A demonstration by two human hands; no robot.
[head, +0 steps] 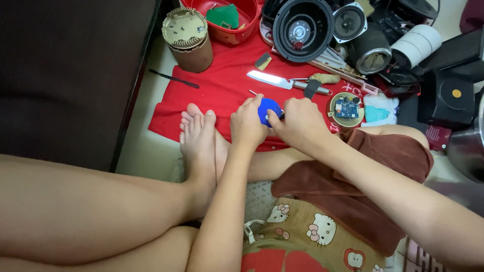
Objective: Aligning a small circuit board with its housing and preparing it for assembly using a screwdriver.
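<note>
My left hand (247,123) and right hand (297,123) both grip a small blue part (266,108) — above the red cloth (222,90).

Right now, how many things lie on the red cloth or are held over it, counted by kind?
Blue round part, held by the left hand and the right hand: 1
Cleaver-shaped blade: 1
Round base with blue circuit board: 1
Brown cylinder with gear top: 1
Total on the red cloth: 4
</note>
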